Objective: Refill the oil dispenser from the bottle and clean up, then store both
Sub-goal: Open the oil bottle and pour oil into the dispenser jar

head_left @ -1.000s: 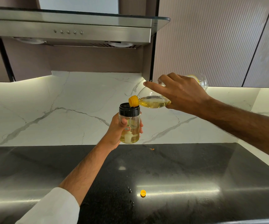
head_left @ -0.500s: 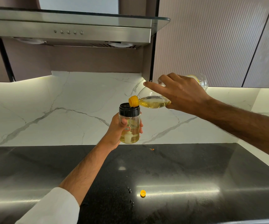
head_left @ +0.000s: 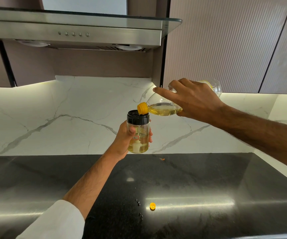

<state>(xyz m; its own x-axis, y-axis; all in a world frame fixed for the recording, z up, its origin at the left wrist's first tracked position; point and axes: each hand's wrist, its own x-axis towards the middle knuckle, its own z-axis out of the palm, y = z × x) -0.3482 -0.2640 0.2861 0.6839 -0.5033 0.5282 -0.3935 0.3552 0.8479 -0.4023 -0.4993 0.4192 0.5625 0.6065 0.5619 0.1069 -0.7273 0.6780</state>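
White marble backsplash (head_left: 67,118) with grey veins being lit by under-cabinet light strips, stainless range hood (head_left: 74,31) with a glass edge being seen overhead, ribbed mauve wall cabinets (head_left: 225,45) being shown at right, light being reflected off the glossy black countertop (head_left: 199,178).

Two bare hands — left hand (head_left: 128,138), right hand (head_left: 193,99). One clear black-collared oil dispenser (head_left: 138,133), one clear plastic oil bottle (head_left: 163,108), one small yellow cap (head_left: 152,206) — one black stone counter (head_left: 208,178).
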